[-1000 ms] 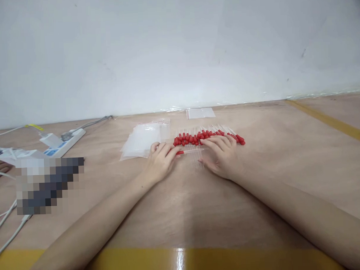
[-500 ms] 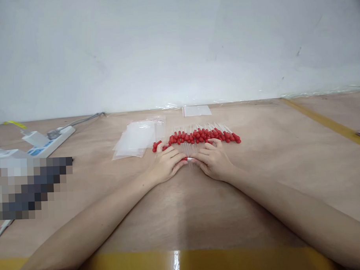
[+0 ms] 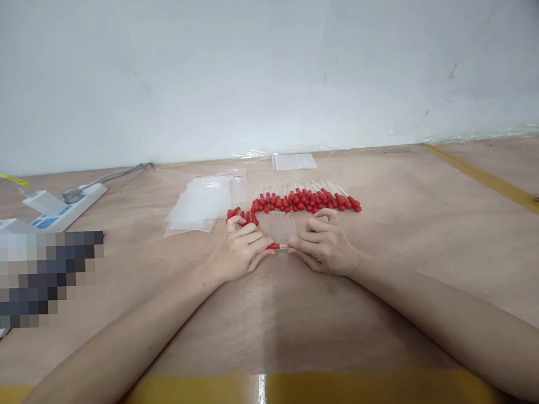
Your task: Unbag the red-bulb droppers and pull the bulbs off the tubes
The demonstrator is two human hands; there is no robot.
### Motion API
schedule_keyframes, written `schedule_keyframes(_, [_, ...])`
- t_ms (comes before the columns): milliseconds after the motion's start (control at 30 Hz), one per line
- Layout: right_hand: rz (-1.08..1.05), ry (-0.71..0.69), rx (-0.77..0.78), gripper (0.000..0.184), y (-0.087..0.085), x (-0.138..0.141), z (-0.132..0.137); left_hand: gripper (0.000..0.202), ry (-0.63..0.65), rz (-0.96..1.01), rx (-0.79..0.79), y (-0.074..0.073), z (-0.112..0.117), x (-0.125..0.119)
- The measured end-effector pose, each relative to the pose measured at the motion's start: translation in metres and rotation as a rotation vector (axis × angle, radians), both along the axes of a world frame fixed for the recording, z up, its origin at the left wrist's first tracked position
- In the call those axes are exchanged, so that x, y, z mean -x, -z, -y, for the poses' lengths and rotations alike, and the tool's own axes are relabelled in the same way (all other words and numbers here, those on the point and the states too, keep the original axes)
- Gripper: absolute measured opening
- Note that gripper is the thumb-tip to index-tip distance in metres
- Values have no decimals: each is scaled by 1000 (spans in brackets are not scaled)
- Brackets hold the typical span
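My left hand (image 3: 244,248) is closed, its thumb and fingertips pinching a red rubber dropper bulb (image 3: 274,246). Between the fingertips of my right hand (image 3: 326,245) is a thin clear dropper tube (image 3: 284,246). Bulb and tube lie end to end, level, just above the tabletop; whether the tube sits inside the bulb I cannot tell. Right behind them is a row of bare clear tubes (image 3: 282,225). Loose red bulbs (image 3: 244,217) are by my left fingers. Farther back lies a wide row of droppers with red bulbs (image 3: 307,199) toward me.
A stack of clear plastic bags (image 3: 203,201) lies back left, and another bag (image 3: 294,161) is near the wall. On the far left are a power strip (image 3: 75,206) with plugs and a blurred-out dark item (image 3: 55,274). Yellow tape (image 3: 205,396) runs along the front edge.
Both hands have come slightly toward me and apart, with bulb and tube still between them. More of the bare tubes and loose bulbs now shows.
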State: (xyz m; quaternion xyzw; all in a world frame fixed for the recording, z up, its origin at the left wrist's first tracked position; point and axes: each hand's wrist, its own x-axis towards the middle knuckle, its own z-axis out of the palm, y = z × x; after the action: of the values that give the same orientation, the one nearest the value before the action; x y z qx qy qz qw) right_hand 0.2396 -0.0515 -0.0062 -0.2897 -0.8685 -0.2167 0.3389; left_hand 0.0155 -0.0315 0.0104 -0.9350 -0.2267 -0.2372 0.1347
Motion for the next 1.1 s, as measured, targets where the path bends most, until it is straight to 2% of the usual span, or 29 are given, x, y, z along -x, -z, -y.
schedule_keyframes(167, [38,-15,-62,14,0,0,2,18,32,2,121,-4,2,2])
schedule_keyframes(367, [-31,10,90,19,-2,4,2,20,-35,44,265,3,3,-10])
schedule_keyframes(500, [-37,8,147,24,-2,6,0,22,-41,79,296,6,4,-15])
schedule_keyframes(767, [4,-27,40,20,-1,4,2,30,27,2,385,2,2,-12])
schedule_keyframes(1100, [138,-13,-115,17,-6,5,7,37,100,-66,589,-5,1,-2])
